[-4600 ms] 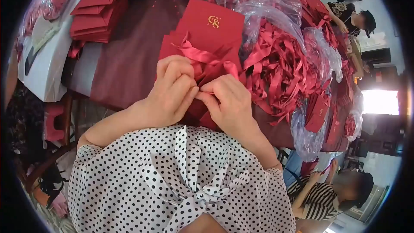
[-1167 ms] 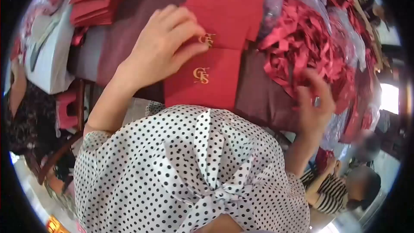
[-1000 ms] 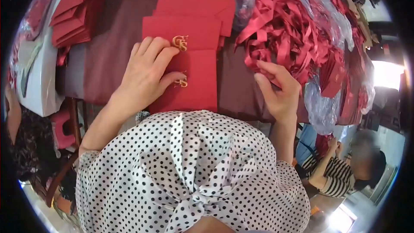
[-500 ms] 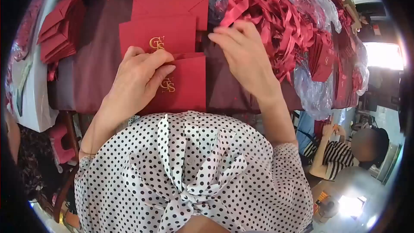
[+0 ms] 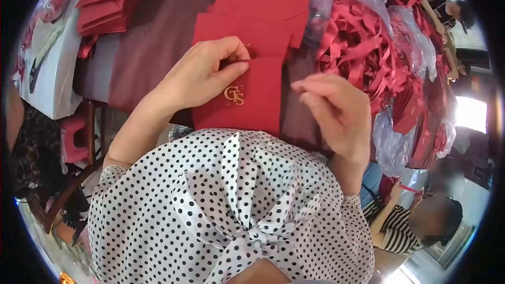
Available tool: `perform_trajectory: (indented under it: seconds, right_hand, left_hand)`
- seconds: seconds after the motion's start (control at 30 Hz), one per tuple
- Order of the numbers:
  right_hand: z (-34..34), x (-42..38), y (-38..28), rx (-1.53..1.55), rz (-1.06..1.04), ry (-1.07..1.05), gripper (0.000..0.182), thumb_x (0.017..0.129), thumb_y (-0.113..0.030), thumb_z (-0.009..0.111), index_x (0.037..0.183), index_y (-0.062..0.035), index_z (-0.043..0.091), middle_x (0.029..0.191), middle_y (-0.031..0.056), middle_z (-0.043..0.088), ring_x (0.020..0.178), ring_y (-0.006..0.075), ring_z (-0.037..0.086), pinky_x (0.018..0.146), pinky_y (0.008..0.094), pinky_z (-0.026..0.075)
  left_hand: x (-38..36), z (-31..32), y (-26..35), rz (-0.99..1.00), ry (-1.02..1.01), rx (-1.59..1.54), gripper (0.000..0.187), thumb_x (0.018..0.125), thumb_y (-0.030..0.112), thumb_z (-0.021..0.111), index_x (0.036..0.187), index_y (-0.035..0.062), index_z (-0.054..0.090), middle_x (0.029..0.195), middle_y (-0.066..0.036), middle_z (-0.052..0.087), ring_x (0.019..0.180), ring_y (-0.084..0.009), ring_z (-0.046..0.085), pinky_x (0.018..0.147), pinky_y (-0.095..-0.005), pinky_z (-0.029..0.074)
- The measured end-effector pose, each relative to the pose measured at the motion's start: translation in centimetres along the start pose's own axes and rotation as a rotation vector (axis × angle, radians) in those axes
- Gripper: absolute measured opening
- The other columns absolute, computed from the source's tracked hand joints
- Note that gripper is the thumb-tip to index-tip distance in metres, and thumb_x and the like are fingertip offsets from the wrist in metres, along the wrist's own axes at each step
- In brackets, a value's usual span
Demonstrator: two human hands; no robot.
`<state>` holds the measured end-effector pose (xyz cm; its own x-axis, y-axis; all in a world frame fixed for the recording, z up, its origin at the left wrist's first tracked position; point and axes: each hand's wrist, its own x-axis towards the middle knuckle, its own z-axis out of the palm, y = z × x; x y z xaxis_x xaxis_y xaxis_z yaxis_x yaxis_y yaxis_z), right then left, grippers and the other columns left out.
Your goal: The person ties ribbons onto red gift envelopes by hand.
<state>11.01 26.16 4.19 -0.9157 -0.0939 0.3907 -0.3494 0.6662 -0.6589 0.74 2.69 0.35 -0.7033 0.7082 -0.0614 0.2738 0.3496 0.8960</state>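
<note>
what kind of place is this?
Likely a small packaging workshop: gold-lettered red packaging on a cloth-covered table, a heap of red ribbons, and another person in a striped top.

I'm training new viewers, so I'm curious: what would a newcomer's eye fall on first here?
Probably the red bags with gold letters, laid in an overlapping row before the person, the left hand at the nearest one's upper edge. Next comes the tangled heap of red ribbons beyond the right hand, then the black-dotted white shirt filling the lower middle.
</note>
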Motion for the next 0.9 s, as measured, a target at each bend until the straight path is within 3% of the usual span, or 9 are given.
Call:
perform_trajectory:
  seconds: [0.1, 0.2, 0.23, 0.33, 0.47, 0.6, 0.67, 0.77, 0.9]
  right_hand:
    - [2.3, -0.6, -1.3, 0.19, 0.085, -0.073, 0.015, 0.079, -0.002, 0.069, 0.095, -0.0023, 0.069, 0.071, 0.008, 0.062, 0.062, 0.0187, 0.06, 0.057, 0.0282, 0.045]
    - [4.1, -0.5, -0.8, 0.082, 0.176, -0.086, 0.016, 0.078, -0.004, 0.07, 0.095, -0.0036, 0.069, 0.07, 0.008, 0.061, 0.058, 0.019, 0.059, 0.053, 0.0292, 0.043]
    - [4.7, -0.1, -0.4, 0.047, 0.1, -0.044, 0.013, 0.078, -0.005, 0.07, 0.091, -0.0038, 0.068, 0.07, 0.009, 0.062, 0.059, 0.0206, 0.061, 0.053, 0.0301, 0.045]
    - [5.9, 0.3, -0.4, 0.036, 0.167, 0.006, 0.009, 0.077, -0.005, 0.07, 0.085, -0.0028, 0.066, 0.071, 0.0098, 0.063, 0.061, 0.0225, 0.062, 0.054, 0.0316, 0.047]
    - [6.2, 0.6, -0.8, -0.023, 0.158, -0.06, 0.008, 0.079, -0.004, 0.067, 0.081, -0.0017, 0.06, 0.071, 0.0111, 0.06, 0.062, 0.0259, 0.061, 0.055, 0.0347, 0.048]
    - [6.3, 0.6, -0.4, -0.102, 0.092, -0.075, 0.006, 0.081, -0.004, 0.066, 0.082, 0.0, 0.062, 0.073, 0.0099, 0.06, 0.06, 0.0194, 0.06, 0.053, 0.0291, 0.046]
    - [6.0, 0.8, -0.9, -0.168, 0.048, -0.106, 0.007, 0.081, -0.004, 0.065, 0.081, -0.0001, 0.059, 0.073, 0.013, 0.059, 0.062, 0.0264, 0.061, 0.054, 0.0336, 0.046]
    - [5.7, 1.0, -2.2, -0.321, 0.038, -0.17, 0.007, 0.081, -0.004, 0.064, 0.08, -0.0005, 0.058, 0.073, 0.0143, 0.058, 0.064, 0.0304, 0.06, 0.055, 0.0364, 0.046]
    - [5.1, 1.6, -2.0, -0.366, 0.051, -0.238, 0.007, 0.081, -0.004, 0.062, 0.078, -0.0003, 0.057, 0.074, 0.0149, 0.059, 0.065, 0.0321, 0.06, 0.055, 0.0372, 0.046]
  left_hand:
    - [0.3, -0.1, -0.6, 0.03, -0.001, -0.016, 0.01, 0.087, 0.004, 0.06, 0.091, -0.0025, 0.054, 0.076, -0.003, 0.055, 0.072, -0.0082, 0.047, 0.066, -0.024, 0.041]
    - [0.3, -0.3, -0.7, -0.006, -0.04, -0.036, 0.011, 0.088, 0.005, 0.061, 0.09, -0.0022, 0.053, 0.077, -0.003, 0.055, 0.073, -0.0079, 0.047, 0.067, -0.0235, 0.041]
    - [0.3, -0.3, -0.7, -0.017, -0.056, -0.047, 0.011, 0.088, 0.006, 0.061, 0.091, -0.0021, 0.053, 0.077, -0.003, 0.055, 0.073, -0.008, 0.047, 0.067, -0.0235, 0.042]
    - [0.2, -0.1, -0.7, -0.016, -0.059, -0.08, 0.011, 0.088, 0.006, 0.06, 0.091, -0.0021, 0.052, 0.077, -0.003, 0.055, 0.073, -0.0081, 0.048, 0.067, -0.0239, 0.042]
    - [0.2, -0.1, -0.5, -0.016, -0.089, -0.023, 0.011, 0.088, 0.005, 0.06, 0.091, -0.0021, 0.052, 0.077, -0.003, 0.056, 0.073, -0.0082, 0.048, 0.067, -0.0243, 0.042]
    - [0.0, 0.0, -0.8, 0.05, -0.05, -0.006, 0.011, 0.088, 0.005, 0.06, 0.091, -0.0025, 0.052, 0.078, -0.004, 0.056, 0.073, -0.0088, 0.048, 0.067, -0.0246, 0.043]
    - [-0.1, 0.1, -0.6, 0.052, -0.06, -0.03, 0.011, 0.088, 0.005, 0.06, 0.09, -0.0025, 0.052, 0.078, -0.005, 0.056, 0.073, -0.0091, 0.048, 0.067, -0.0247, 0.043]
    - [-0.1, 0.2, -0.1, 0.037, -0.067, -0.04, 0.011, 0.088, 0.005, 0.06, 0.089, -0.0022, 0.052, 0.076, -0.006, 0.055, 0.072, -0.0097, 0.047, 0.066, -0.0252, 0.042]
    - [-0.5, 0.6, 0.4, 0.131, 0.013, 0.088, 0.01, 0.084, 0.005, 0.062, 0.089, -0.0004, 0.055, 0.077, -0.009, 0.058, 0.07, -0.0187, 0.052, 0.068, -0.03, 0.042]
